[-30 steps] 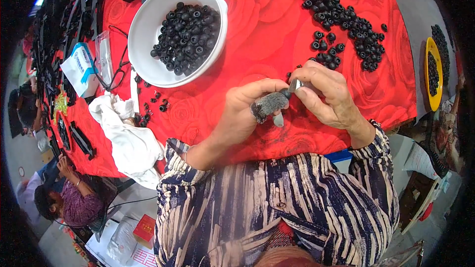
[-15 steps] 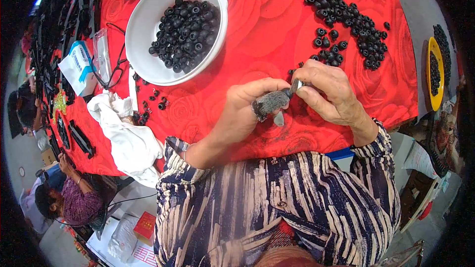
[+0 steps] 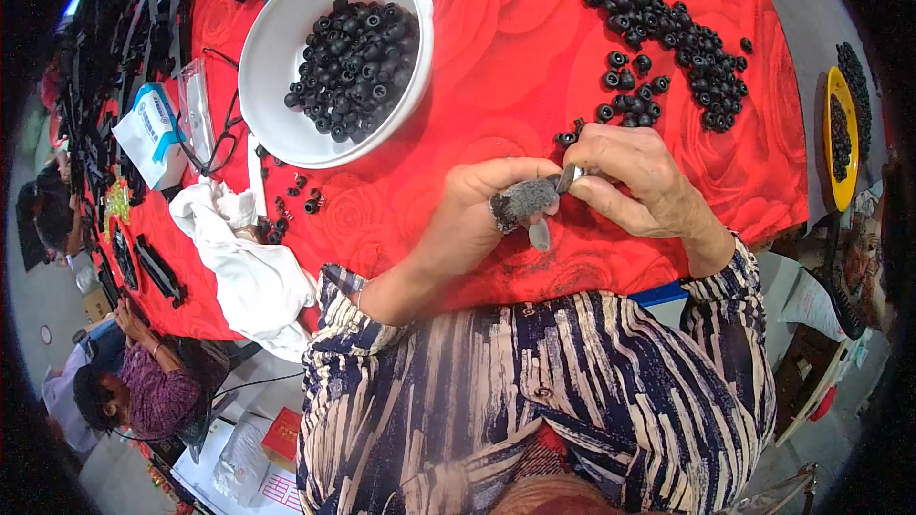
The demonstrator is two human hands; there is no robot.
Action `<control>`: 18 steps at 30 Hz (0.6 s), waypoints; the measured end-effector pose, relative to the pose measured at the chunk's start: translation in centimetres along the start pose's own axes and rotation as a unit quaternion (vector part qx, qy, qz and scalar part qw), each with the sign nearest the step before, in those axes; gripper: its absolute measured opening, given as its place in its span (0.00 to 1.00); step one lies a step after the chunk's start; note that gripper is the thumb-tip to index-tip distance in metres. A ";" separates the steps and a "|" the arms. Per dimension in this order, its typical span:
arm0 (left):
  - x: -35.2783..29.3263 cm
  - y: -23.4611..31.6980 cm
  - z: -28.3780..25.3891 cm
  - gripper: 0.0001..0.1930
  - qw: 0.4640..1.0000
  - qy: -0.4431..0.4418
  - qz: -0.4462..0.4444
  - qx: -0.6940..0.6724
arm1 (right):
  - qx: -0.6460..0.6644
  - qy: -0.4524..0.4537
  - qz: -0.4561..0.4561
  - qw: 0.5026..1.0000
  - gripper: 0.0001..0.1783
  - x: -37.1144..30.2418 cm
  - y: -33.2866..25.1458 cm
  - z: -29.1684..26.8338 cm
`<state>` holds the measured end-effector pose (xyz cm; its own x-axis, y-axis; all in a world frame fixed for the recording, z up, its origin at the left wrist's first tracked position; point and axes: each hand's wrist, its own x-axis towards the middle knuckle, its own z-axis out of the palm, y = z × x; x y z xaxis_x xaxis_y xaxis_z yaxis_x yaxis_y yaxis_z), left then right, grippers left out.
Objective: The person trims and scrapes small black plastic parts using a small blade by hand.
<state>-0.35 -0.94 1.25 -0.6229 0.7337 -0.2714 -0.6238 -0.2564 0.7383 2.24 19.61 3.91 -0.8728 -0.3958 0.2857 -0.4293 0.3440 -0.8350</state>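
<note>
Over the near part of the red tablecloth (image 3: 496, 67), my two hands meet. My left hand (image 3: 458, 205) is closed in a pinch, with a dark, dusty grey covering (image 3: 525, 202) on a finger and a grey tip (image 3: 540, 235) below it. At its fingertips is a small black part (image 3: 556, 179), mostly hidden. My right hand (image 3: 634, 181) pinches a small flat blade-like tool (image 3: 570, 177), grey with a pale end, against that part. Just beyond the right fingers lie loose black round parts (image 3: 567, 138).
A white bowl (image 3: 272, 43) of black round parts stands at the left. More form a long pile (image 3: 706, 67) at the right. A white cloth (image 3: 253, 277), spectacles (image 3: 227, 145) and a blue-and-white packet (image 3: 153, 133) lie left. A yellow plate (image 3: 841, 193) is far right; another person (image 3: 157, 391) sits lower left.
Both hands stay together in nearly the same place. The right fingers and the blade-like tool have shifted and turned slightly against the black part.
</note>
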 end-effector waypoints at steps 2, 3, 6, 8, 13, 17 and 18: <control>0.5 0.1 -0.2 0.11 0.999 -0.016 0.015 -0.050 | 0.028 0.002 0.016 0.999 0.06 -0.2 -0.2 0.1; 0.8 0.4 -0.1 0.11 0.992 -0.030 0.005 -0.123 | 0.069 0.024 0.035 0.997 0.05 -0.2 -0.3 0.3; 0.7 0.3 -0.3 0.11 0.983 -0.039 -0.015 -0.178 | 0.098 0.065 0.057 0.991 0.05 -0.1 0.0 0.6; 0.7 0.1 0.0 0.12 0.985 -0.040 -0.029 -0.165 | 0.081 0.087 0.066 0.991 0.05 -0.3 -0.2 0.4; 0.8 0.2 0.2 0.13 0.991 -0.030 0.001 -0.131 | 0.038 0.092 0.037 0.994 0.07 -0.2 0.1 0.7; 0.7 0.6 0.3 0.13 0.993 -0.032 -0.003 -0.116 | 0.019 0.079 0.047 0.996 0.07 0.0 -0.2 0.3; 0.7 0.5 0.2 0.13 0.994 -0.028 0.000 -0.105 | 0.011 0.074 0.046 0.996 0.07 0.0 -0.2 0.3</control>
<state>-1.04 -0.40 1.57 -0.5991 0.7659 -0.2334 -0.7128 -0.3774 0.5911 2.42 19.31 3.93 -0.9335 -0.2330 0.2724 -0.3422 0.3531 -0.8707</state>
